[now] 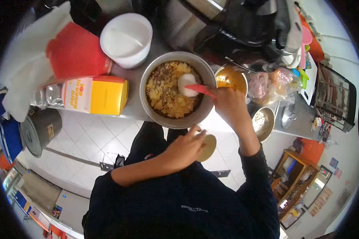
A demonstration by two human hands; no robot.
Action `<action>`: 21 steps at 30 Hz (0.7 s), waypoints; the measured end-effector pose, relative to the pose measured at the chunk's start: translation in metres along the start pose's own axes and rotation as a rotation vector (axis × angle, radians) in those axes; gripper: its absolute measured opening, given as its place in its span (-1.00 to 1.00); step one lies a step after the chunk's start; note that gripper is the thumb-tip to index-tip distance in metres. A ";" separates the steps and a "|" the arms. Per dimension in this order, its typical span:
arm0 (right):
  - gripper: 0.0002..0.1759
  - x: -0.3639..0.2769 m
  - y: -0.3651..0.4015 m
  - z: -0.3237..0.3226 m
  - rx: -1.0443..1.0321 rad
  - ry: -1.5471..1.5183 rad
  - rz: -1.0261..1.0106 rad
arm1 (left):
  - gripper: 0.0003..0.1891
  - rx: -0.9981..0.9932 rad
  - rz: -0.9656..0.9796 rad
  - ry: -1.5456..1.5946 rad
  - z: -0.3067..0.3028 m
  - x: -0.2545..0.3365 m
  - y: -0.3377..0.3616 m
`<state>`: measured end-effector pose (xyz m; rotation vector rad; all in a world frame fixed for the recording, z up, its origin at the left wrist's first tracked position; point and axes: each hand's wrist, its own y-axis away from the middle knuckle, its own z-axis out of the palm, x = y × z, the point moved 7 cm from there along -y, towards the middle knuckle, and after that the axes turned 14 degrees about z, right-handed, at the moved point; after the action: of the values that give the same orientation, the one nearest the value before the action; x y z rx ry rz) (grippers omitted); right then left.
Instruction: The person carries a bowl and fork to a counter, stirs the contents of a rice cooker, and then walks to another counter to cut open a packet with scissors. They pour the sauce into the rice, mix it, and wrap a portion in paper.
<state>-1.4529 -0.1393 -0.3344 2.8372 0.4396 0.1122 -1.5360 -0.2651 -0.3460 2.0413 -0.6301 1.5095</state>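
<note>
A round metal pot stands on the counter in front of me, with a crumbly yellow mixture over dark brown liquid inside. My right hand is closed around the handle of a red spatula, whose blade reaches into the pot. At the blade sits a smooth white mound, on top of the yellow mixture. Just below the pot's near rim, my left hand grips a small pale-green bowl, tilted on its side close to my body.
A white tub and a yellow carton stand left of the pot. To the right are a golden bowl, a smaller pan and plastic bags. A large black appliance stands behind the pot.
</note>
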 end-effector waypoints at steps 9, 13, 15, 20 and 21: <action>-0.64 -0.010 0.005 0.009 0.006 0.138 0.060 | -0.53 0.239 0.043 0.088 0.120 -0.106 -0.073; -0.63 -0.028 0.008 0.029 0.097 0.289 0.058 | -0.53 0.316 0.106 0.188 0.102 -0.099 -0.085; -0.70 -0.046 0.011 0.034 0.138 0.295 0.010 | -0.53 0.376 0.165 0.310 0.111 -0.107 -0.082; -0.68 -0.067 0.007 0.045 0.045 0.309 -0.007 | -0.49 0.412 0.229 0.330 0.104 -0.092 -0.074; -0.68 -0.069 0.006 0.047 0.088 0.303 -0.024 | -0.48 0.479 0.237 0.311 0.093 -0.087 -0.065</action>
<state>-1.5111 -0.1777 -0.3805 2.9076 0.5522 0.5353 -1.4516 -0.2713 -0.4611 2.0423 -0.4238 2.2402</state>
